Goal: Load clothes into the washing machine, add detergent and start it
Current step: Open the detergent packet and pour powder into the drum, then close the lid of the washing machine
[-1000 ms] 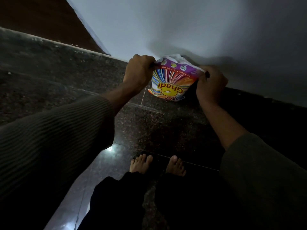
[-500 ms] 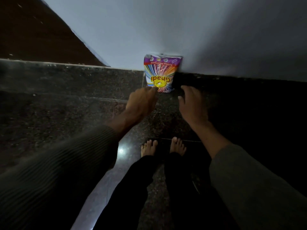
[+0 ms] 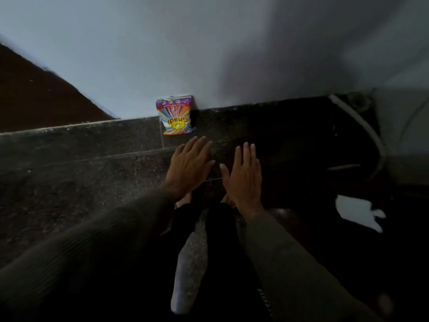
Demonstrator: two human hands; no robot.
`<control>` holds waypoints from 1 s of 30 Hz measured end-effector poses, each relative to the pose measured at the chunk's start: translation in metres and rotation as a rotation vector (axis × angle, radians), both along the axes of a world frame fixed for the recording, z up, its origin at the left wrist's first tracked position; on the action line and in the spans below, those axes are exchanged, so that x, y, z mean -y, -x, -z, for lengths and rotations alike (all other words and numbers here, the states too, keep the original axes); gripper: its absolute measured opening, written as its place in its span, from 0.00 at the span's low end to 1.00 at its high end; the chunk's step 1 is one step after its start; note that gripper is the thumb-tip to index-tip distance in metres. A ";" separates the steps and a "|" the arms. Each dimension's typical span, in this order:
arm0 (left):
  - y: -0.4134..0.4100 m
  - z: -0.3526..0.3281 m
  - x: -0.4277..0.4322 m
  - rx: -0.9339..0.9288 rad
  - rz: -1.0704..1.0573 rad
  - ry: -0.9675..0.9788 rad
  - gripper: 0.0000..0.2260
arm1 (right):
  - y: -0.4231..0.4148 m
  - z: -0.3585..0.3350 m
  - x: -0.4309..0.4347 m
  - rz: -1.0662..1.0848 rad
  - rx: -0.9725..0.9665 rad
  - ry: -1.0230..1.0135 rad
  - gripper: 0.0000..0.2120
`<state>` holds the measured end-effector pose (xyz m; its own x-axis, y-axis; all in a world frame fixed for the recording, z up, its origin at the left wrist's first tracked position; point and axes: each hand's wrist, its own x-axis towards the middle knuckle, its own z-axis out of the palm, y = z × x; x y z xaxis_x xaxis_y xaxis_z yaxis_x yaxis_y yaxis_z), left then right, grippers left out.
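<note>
Detergent packet [image 3: 176, 115] stands propped against the pale wall [image 3: 209, 54] at 12 o'clock from your hands, on the dark speckled stone [image 3: 81, 145] at the wall's foot, its print upside down to you; whether that stone is a low ledge or the floor itself I cannot tell. Your left hand [image 3: 189, 167] and right hand [image 3: 243, 176] hover near the packet without touching it, each grip released, fingers straight, holding nothing. Adding detergent looks like the step in hand, so take the packet with one hand round its middle, not by a corner: a soft pouch will likely sag, and may spill if its top is open, which is not clear from here. Keep it level as you lift. For room, the wall closes everything past 12 o'clock, a brown panel [image 3: 34, 96] fills 10 o'clock, and a pale rounded bulk [image 3: 404, 140], probably the washing machine, crowds 3 o'clock with a light hose [image 3: 358, 119] curving along its near side. A white patch [image 3: 357, 212] shows on the dark floor at 4 o'clock; swing the packet over open stone between 1 and 2 o'clock rather than across it.
</note>
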<state>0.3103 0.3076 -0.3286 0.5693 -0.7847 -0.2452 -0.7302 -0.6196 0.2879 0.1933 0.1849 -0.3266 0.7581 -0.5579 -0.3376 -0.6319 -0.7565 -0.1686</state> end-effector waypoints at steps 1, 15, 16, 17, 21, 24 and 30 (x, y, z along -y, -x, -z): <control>0.009 -0.015 -0.001 -0.006 0.023 -0.007 0.27 | 0.012 -0.016 -0.003 0.042 0.005 0.007 0.35; 0.139 -0.175 0.002 0.112 0.234 0.142 0.28 | 0.159 -0.181 -0.032 0.224 0.163 0.154 0.39; 0.148 -0.183 0.003 0.126 0.236 0.163 0.28 | 0.171 -0.191 -0.033 0.237 0.187 0.173 0.39; 0.158 -0.190 0.005 0.134 0.235 0.180 0.29 | 0.184 -0.200 -0.034 0.247 0.206 0.186 0.38; 0.199 -0.215 0.017 0.143 0.269 0.255 0.31 | 0.238 -0.228 -0.033 0.308 0.264 0.274 0.37; 0.228 -0.233 0.037 0.164 0.341 0.312 0.31 | 0.276 -0.242 -0.025 0.378 0.298 0.339 0.35; 0.267 -0.263 0.097 0.187 0.482 0.411 0.32 | 0.342 -0.263 0.009 0.463 0.286 0.460 0.35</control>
<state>0.0436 0.2108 -0.0657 0.1348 -0.9708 0.1982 -0.9590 -0.0775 0.2726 -0.1492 0.1758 -0.0636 0.4321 -0.8825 0.1857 -0.8844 -0.4549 -0.1040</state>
